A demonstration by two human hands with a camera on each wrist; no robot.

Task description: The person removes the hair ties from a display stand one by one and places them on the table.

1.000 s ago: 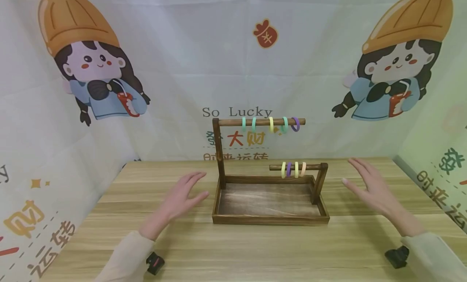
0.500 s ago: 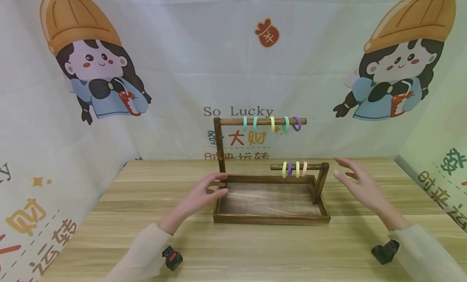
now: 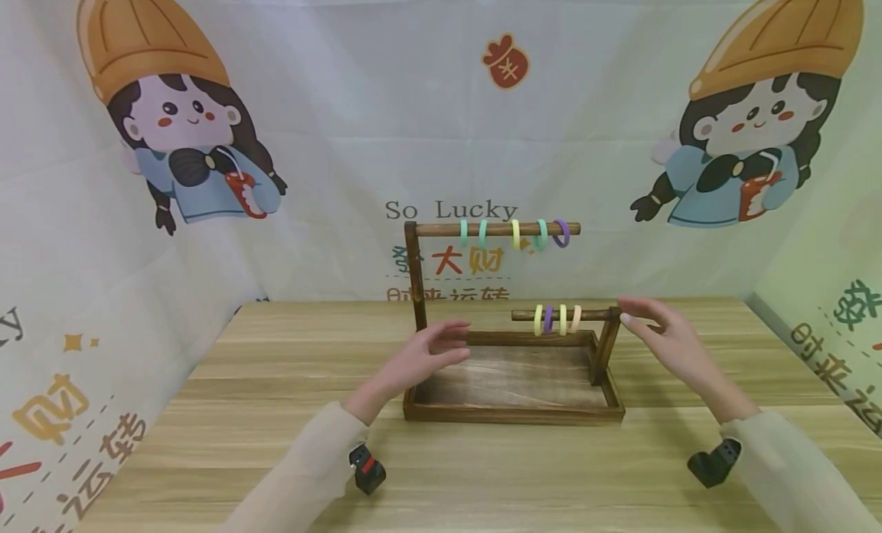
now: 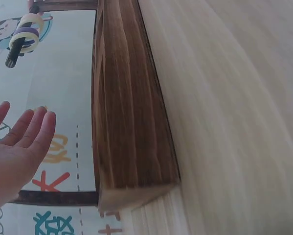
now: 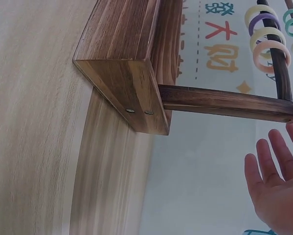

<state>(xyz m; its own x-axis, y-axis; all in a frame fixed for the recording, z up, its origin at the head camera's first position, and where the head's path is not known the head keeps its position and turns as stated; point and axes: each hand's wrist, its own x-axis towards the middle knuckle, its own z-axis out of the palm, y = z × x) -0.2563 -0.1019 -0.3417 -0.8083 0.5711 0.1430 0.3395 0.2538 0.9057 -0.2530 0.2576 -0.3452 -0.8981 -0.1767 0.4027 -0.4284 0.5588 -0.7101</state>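
A dark wooden stand with a shallow tray base [image 3: 513, 415] stands on the table. Its tall left post carries an upper bar [image 3: 430, 230] hung with several mint, yellow and purple rings. On the lower bar [image 3: 594, 315], yellow rings, a purple ring [image 3: 548, 320] and a peach ring [image 5: 259, 58] hang from the short right post [image 3: 606, 349]. My left hand [image 3: 423, 357], fingers loosely extended, is over the tray's left part and holds nothing. My right hand [image 3: 668, 341] has its thumb and fingertips right at the top of the short post, fingers extended in the right wrist view.
The light wood-grain table [image 3: 510, 479] runs around the stand. A white printed cloth [image 3: 344, 135] with cartoon figures hangs behind and at both sides. Black wrist cameras [image 3: 368, 469] sit under both sleeves.
My left hand has moved right, from beside the stand to over the tray. The right hand has moved left to the short post's top. The rings and stand look unmoved.
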